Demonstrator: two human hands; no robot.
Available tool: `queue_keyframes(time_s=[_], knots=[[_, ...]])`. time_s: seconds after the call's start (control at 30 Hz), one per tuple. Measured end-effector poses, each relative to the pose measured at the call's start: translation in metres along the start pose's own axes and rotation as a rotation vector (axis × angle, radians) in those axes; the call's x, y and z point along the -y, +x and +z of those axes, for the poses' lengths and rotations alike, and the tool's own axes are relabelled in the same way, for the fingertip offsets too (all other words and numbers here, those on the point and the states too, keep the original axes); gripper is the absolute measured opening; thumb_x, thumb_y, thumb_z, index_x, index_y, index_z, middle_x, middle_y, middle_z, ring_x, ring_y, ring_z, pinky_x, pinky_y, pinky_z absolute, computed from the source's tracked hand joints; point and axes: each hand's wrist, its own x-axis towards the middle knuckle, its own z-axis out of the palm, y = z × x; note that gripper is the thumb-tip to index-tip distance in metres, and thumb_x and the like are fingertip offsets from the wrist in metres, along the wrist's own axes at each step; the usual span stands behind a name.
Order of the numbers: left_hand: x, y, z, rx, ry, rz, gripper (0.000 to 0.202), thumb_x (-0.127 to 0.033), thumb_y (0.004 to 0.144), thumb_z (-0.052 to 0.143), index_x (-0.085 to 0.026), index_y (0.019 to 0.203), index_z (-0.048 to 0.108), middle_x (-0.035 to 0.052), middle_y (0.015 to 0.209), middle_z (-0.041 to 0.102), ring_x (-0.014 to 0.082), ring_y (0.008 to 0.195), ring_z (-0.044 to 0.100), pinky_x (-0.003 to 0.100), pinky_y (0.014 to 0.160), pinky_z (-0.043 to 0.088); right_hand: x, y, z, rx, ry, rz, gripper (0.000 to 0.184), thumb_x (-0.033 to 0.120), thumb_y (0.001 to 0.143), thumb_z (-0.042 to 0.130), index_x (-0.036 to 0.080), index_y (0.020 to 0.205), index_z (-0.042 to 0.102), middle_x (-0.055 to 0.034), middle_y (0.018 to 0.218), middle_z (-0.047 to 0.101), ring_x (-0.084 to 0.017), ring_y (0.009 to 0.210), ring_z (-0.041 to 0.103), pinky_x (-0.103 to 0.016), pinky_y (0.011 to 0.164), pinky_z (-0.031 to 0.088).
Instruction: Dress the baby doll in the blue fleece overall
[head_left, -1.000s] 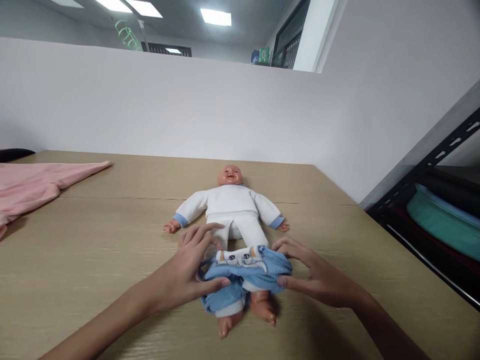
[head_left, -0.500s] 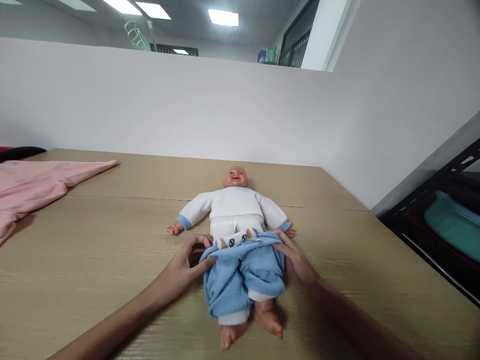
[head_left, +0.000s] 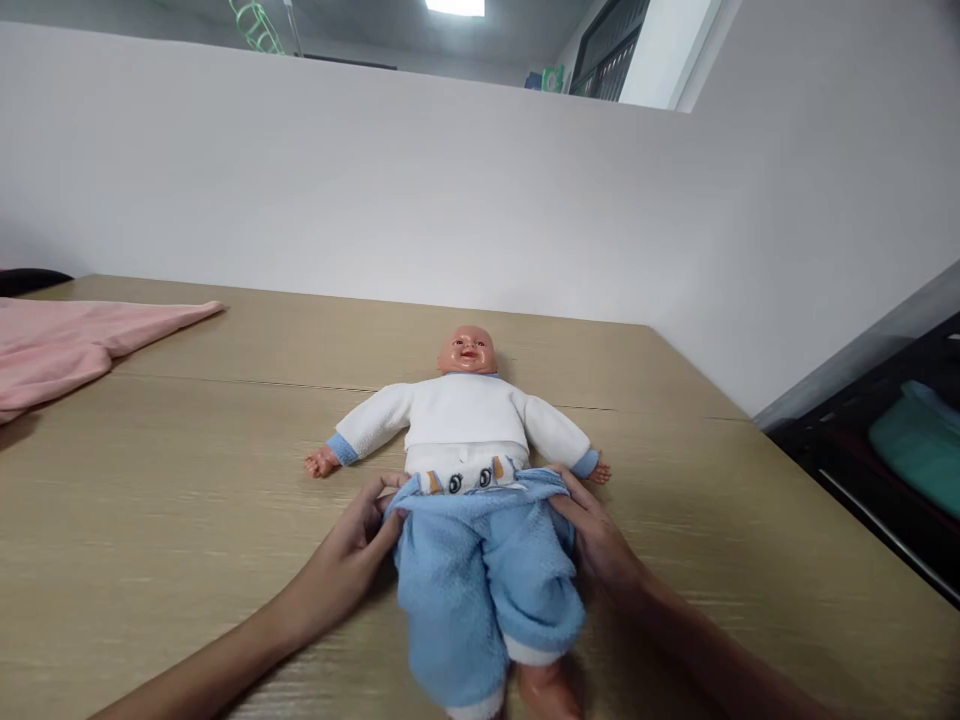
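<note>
With my left hand point(head_left: 352, 555) and right hand point(head_left: 596, 540) pinched tight on the blue fleece trousers point(head_left: 484, 570) at the waist of the baby doll point(head_left: 466, 350), whose head points to 12 o'clock on the table point(head_left: 187, 480), I judge an uneven tug could bunch its white top point(head_left: 461, 410).

Bright, even light comes from a ceiling panel point(head_left: 454, 6) overhead; only soft, faint shadows lie on the table point(head_left: 150, 470); the wide lens stretches the edges; the blue trousers point(head_left: 480, 590) blur slightly toward the bottom edge.
</note>
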Motion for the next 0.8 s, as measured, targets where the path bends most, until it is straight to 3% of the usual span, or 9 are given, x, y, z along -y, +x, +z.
queue_keyframes(time_s=[0.07,0.23,0.4,0.53,0.7,0.8], knots=[[-0.002,0.003,-0.005,-0.048,0.015,-0.037,0.040,-0.058,0.106,0.058,-0.025,0.128,0.057,0.0028,0.099,0.065,0.0200,0.088,0.058,0.030,0.080,0.047,0.001,0.002,-0.001,0.000,0.024,0.006,0.035,0.050,0.087,0.080,0.026,0.112,0.074,-0.0022,0.110,0.076,-0.026,0.107,0.068,-0.037,0.099,0.053],[-0.019,0.014,-0.021,-0.029,0.074,0.063,0.033,-0.050,0.101,0.071,-0.022,0.118,0.067,0.0067,0.118,0.067,0.0242,0.111,0.059,0.031,0.093,0.046,0.013,0.004,-0.003,-0.159,-0.016,-0.051,0.047,0.056,0.073,0.087,0.025,0.107,0.075,-0.0046,0.113,0.075,-0.032,0.118,0.063,-0.042,0.106,0.049],[-0.035,0.039,-0.026,-0.038,0.001,0.189,0.034,-0.043,0.097,0.078,-0.023,0.122,0.066,0.0069,0.119,0.066,0.0224,0.110,0.060,0.031,0.093,0.047,0.056,0.003,0.016,0.129,-0.360,-0.303,0.021,0.043,0.095,0.070,0.023,0.099,0.070,0.0002,0.091,0.062,-0.022,0.089,0.054,-0.032,0.084,0.046],[-0.045,0.064,-0.028,0.052,-0.052,0.224,0.040,-0.040,0.093,0.083,-0.024,0.123,0.061,0.0040,0.113,0.063,0.0189,0.105,0.057,0.027,0.089,0.047,0.079,0.026,0.032,0.167,-0.355,-0.334,0.013,0.034,0.094,0.066,0.025,0.102,0.065,0.0015,0.091,0.060,-0.021,0.087,0.053,-0.030,0.083,0.043],[-0.040,0.079,-0.039,0.074,0.048,0.172,0.047,-0.047,0.096,0.077,-0.021,0.130,0.058,0.0029,0.104,0.059,0.0183,0.098,0.056,0.029,0.088,0.046,0.070,0.066,0.026,0.099,-0.364,-0.267,0.015,0.036,0.090,0.069,0.023,0.098,0.068,0.0004,0.094,0.066,-0.023,0.093,0.058,-0.032,0.088,0.044],[-0.029,0.076,-0.050,0.025,0.256,0.140,0.045,-0.054,0.099,0.071,-0.019,0.126,0.060,0.0037,0.107,0.059,0.0213,0.103,0.056,0.032,0.094,0.045,0.055,0.069,0.017,0.057,-0.503,-0.293,0.024,0.046,0.094,0.071,0.022,0.096,0.070,0.0005,0.093,0.068,-0.023,0.093,0.059,-0.033,0.090,0.047]])
